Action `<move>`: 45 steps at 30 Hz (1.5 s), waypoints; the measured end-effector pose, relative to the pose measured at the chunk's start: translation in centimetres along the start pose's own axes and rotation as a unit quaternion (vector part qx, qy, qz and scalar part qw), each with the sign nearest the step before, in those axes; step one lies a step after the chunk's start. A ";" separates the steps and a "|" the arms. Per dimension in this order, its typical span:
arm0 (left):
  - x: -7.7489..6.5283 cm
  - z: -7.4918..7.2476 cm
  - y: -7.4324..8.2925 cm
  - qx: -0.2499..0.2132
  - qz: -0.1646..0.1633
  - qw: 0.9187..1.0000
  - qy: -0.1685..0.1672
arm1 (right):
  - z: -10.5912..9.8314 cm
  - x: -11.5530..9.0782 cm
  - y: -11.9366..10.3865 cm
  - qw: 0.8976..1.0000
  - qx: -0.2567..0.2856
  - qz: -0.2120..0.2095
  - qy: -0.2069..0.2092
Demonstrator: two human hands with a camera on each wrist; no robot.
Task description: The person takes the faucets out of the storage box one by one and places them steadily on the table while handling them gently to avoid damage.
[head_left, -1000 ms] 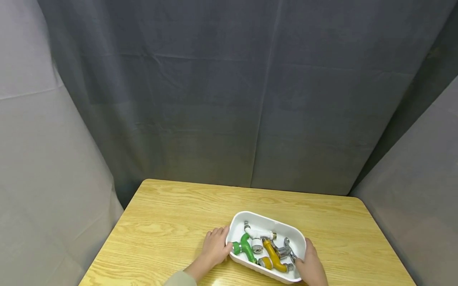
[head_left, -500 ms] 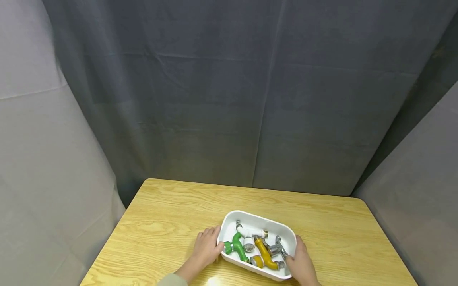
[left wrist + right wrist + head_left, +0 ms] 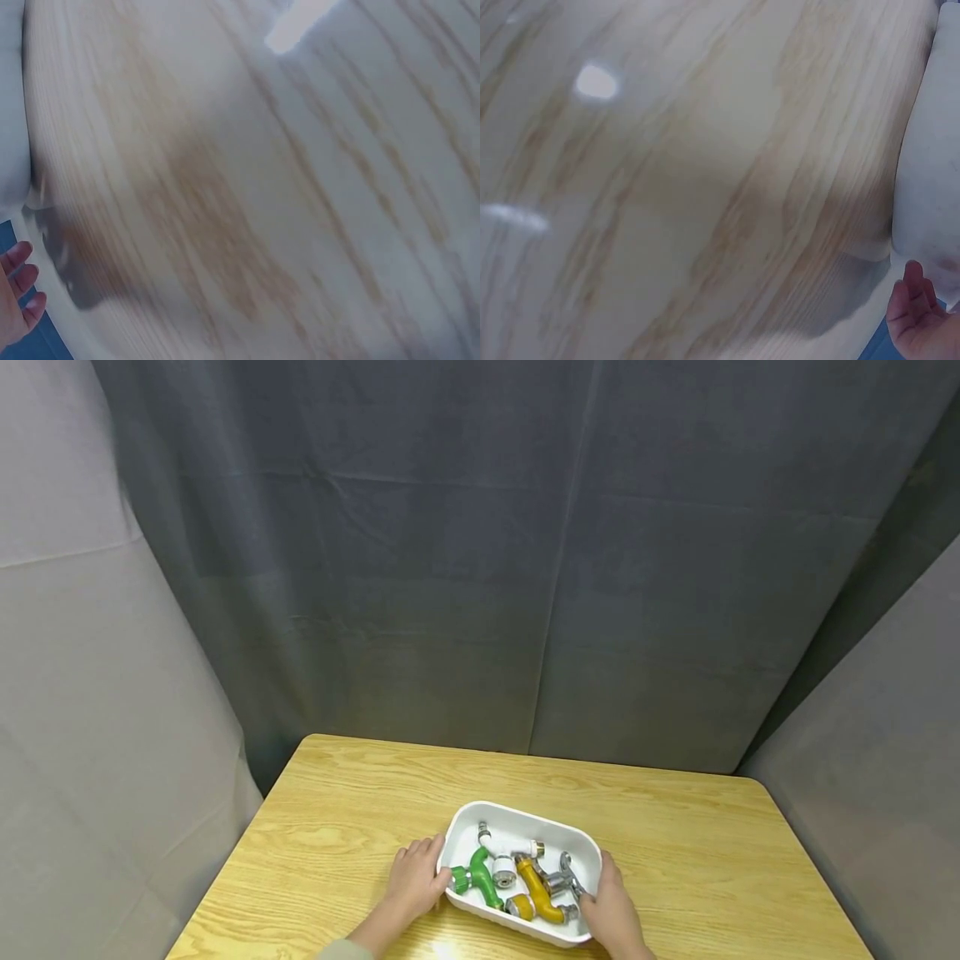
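Note:
A white rectangular tub point(image 3: 517, 817) sits close over the table in the head view, turned slightly. My left hand point(image 3: 412, 878) holds its left end, thumb at the rim and fingers along the outside. At the right end my right hand point(image 3: 615, 906) grips the rim, with the thumb reaching inside. Several taps lie in the tub: a green tap point(image 3: 482, 878), a white tap point(image 3: 510, 846), a yellow tap point(image 3: 538, 893) and a chrome tap point(image 3: 558, 882). The wrist views show only part of each hand, at the lower corners.
The wood-grain table point(image 3: 360, 802) has its far edge against a dark grey curtain point(image 3: 420, 610). Pale cloth point(image 3: 97, 693) hangs on the left side, and another pale cloth point(image 3: 870, 710) closes off the right.
Both hands have shifted to the left together with the tub, keeping their hold on its two ends. The taps keep their arrangement inside.

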State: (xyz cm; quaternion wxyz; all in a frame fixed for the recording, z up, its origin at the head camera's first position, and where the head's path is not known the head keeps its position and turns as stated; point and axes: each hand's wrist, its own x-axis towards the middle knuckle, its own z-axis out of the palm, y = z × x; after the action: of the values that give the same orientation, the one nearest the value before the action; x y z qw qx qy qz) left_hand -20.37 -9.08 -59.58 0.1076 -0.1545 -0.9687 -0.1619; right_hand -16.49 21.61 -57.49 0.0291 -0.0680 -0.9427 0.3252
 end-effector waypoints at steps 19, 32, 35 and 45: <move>-1.7 -1.1 -2.8 0.001 -0.027 0.999 0.019 | 2.2 0.4 -3.1 1.000 0.002 0.008 -0.015; -2.7 -2.1 -4.6 0.003 -0.042 0.999 0.032 | 3.7 0.6 -5.1 1.000 -0.007 0.003 -0.027; -2.9 -2.1 -5.1 0.005 -0.045 0.998 0.035 | 3.9 0.7 -5.5 1.000 -0.011 0.000 -0.030; -3.8 -2.7 -6.2 -0.001 -0.058 0.997 0.052 | 4.9 0.8 -6.6 0.999 -0.021 -0.022 -0.022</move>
State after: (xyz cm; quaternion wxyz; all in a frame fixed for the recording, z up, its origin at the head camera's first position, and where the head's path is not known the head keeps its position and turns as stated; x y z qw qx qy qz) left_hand -18.52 -16.56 -59.83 0.1484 -0.0894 -0.9689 -0.1768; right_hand -18.51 13.60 -57.30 0.0144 -0.0404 -0.9510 0.3063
